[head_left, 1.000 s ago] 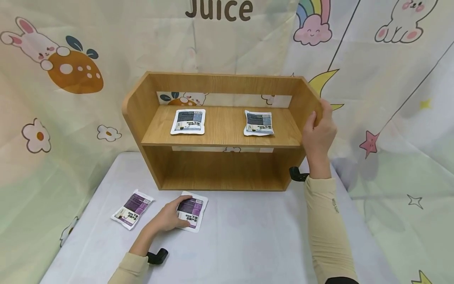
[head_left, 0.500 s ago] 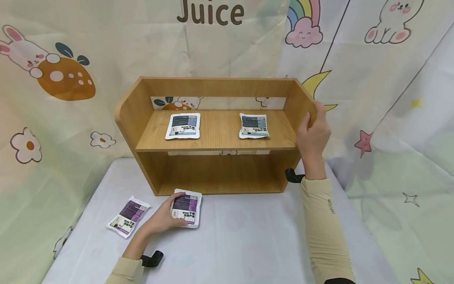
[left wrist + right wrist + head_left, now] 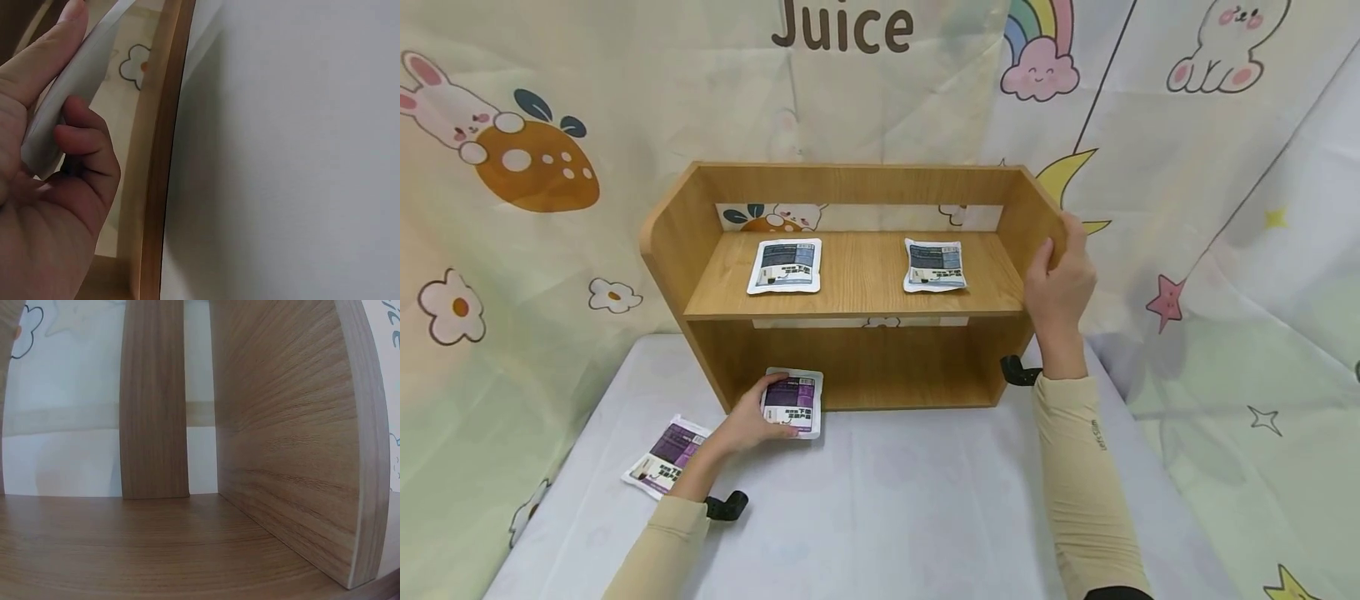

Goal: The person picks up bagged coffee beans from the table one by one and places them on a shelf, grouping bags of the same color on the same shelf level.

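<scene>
the left hand (image 3: 747,422) gripped a purple packet (image 3: 792,403) at the front edge of the wooden shelf's (image 3: 857,292) lower compartment, thumb on top and fingers curled beneath; the right hand (image 3: 1060,283) clasped the shelf's right side panel, steadying it. the step in hand looked like stocking the lower level; the next move likely called for sliding the packet inward and letting go, while a second purple packet (image 3: 664,457) lay on the table (image 3: 925,508).

Left hand (image 3: 745,423) pinches low and forward; right hand (image 3: 1060,287) grips, raised.
</scene>
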A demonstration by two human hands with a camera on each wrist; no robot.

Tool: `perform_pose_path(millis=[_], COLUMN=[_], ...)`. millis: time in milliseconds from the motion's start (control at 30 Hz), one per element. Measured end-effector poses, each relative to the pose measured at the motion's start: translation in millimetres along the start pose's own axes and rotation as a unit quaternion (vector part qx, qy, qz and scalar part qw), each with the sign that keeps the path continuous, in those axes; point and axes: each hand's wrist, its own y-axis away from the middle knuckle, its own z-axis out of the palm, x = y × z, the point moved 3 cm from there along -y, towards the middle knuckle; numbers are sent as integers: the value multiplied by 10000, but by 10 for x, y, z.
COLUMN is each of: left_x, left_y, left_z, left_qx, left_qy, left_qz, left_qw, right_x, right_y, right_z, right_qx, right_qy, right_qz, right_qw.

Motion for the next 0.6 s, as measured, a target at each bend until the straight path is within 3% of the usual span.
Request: perform_pose_path(millis=[400, 600], left_x=[-153, -200], left_y=[-387, -583], left_z=[-42, -7], left_qx=[135, 71], left_qy=[-11, 34], left_qz=[-11, -265], left_qw=[9999, 9996], right_x=[-32, -35], right_y=[30, 19], right_z=[25, -31], right_qx=[30, 33], right_qy=[-46, 29], right_qz=[-18, 7], right_qw=[10000, 10000])
